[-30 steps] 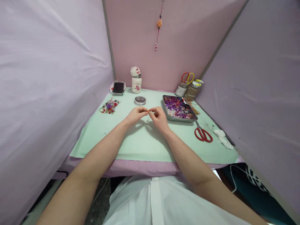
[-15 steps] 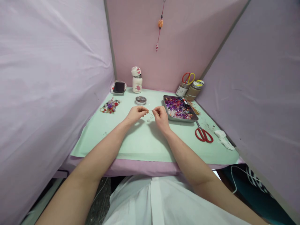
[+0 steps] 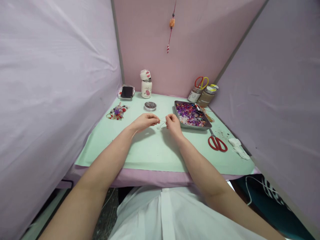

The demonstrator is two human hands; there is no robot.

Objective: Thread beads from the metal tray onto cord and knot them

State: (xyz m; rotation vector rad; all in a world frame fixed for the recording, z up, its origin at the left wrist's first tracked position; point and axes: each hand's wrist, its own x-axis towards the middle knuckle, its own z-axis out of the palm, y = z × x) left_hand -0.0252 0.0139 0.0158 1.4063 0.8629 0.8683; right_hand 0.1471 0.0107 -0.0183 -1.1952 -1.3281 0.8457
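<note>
A thin pale cord runs between my two hands over the middle of the table, with a small loop hanging below. My left hand pinches one part of it between thumb and fingertips. Facing it, my right hand is closed on another part, close to the left edge of a metal tray filled with purple, pink, white and dark beads. Something small and whitish lies near the loop, too tiny to make out. Behind my left hand stands a round tin.
Red-handled scissors and a crumpled white cloth lie right. A beaded bundle, a phone-like dark object and a white bottle are at left. Jars stand back right. A beaded string hangs on the pink wall.
My hands have moved slightly apart, the right one a little to the right, and the cord between them spans a wider gap. The view has shifted very slightly.
</note>
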